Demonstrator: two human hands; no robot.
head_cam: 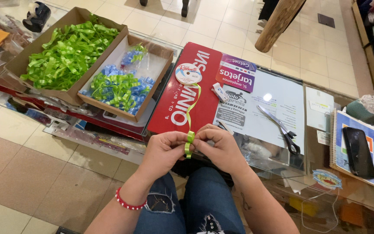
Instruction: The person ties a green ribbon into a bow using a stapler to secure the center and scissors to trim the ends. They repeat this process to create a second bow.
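Both hands meet over the lap: the left hand (pixel 163 149) and right hand (pixel 219 147) pinch a narrow lime-green ribbon (pixel 189 141) between fingertips, folding it into a small loop. The ribbon runs up to a white spool (pixel 188 74) lying flat on the red placard (pixel 182 117), so it can feed freely. Steel scissors (pixel 280 129) wait within reach at the right; two cardboard trays (pixel 72 93) of finished green and blue loops sit left.

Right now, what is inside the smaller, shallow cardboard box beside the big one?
The shallow cardboard box holds small blue and green ribbon bows heaped on clear plastic wrap. The heap and wrap cover most of the box floor, so anything underneath cannot be seen.
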